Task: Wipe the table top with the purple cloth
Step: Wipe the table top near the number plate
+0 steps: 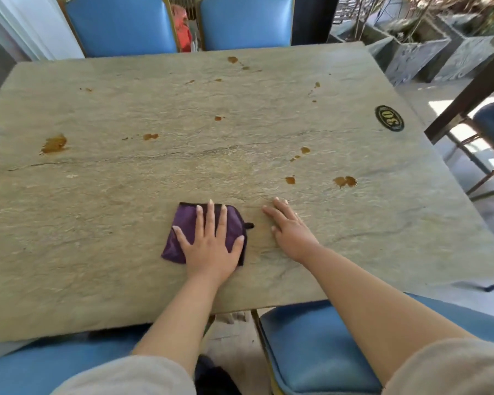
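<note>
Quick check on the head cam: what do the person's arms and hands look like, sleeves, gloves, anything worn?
Both hands are bare, no gloves: left hand, right hand. Forearms are uncovered up to loose, light beige-grey sleeves pushed up near the elbows. Fingernails look fairly long and unpainted. A ring may sit on a right finger, too small to confirm. No watch or bracelet shows.

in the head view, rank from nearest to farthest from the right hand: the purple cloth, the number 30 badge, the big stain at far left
From the right hand:
1. purple cloth, just to its left, under the left hand
2. number 30 badge, ahead and to the right, near the table edge
3. big stain, far across on the left side
</note>
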Action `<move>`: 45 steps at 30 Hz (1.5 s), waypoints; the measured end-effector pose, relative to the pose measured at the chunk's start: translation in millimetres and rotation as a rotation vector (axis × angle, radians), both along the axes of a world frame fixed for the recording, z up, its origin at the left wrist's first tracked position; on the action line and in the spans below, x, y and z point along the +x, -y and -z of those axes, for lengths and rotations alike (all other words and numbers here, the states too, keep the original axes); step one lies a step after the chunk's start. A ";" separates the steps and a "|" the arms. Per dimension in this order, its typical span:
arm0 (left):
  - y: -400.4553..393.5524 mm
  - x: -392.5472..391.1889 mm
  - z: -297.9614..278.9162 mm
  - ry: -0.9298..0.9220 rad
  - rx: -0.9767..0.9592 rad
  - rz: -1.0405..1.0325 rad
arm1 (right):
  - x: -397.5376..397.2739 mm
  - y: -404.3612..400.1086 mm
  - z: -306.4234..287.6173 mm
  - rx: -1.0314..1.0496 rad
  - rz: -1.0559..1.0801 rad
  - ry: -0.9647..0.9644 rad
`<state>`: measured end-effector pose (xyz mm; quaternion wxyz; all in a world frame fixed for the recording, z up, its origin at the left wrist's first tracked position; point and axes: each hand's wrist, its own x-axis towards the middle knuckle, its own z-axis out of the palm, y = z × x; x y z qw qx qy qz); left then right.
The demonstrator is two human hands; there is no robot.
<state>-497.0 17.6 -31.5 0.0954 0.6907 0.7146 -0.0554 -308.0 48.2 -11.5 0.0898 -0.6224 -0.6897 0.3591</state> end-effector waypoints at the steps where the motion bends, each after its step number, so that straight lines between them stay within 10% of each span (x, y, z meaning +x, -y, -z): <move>1: 18.5 13.4 0.0 0.008 0.029 0.088 | 2.2 -1.8 1.3 -0.011 -0.023 -0.008; 8: 66.2 23.4 -1.3 0.072 0.018 0.580 | 19.8 -11.8 -4.1 -0.110 -0.164 -0.071; 15: 2.8 47.8 -5.8 -0.016 -0.038 -0.032 | 54.2 -19.1 -26.7 -0.197 -0.063 -0.110; 24: 36.8 87.2 -0.1 0.065 0.022 0.889 | 114.0 -33.2 -22.2 0.027 0.068 -0.039; 34: -104.4 166.1 -2.7 0.001 -0.027 -0.291 | 214.7 -66.2 8.4 0.273 0.072 0.189; 45: -23.3 201.4 -5.1 0.045 -0.023 0.733 | 236.9 -65.0 29.0 0.372 -0.061 0.082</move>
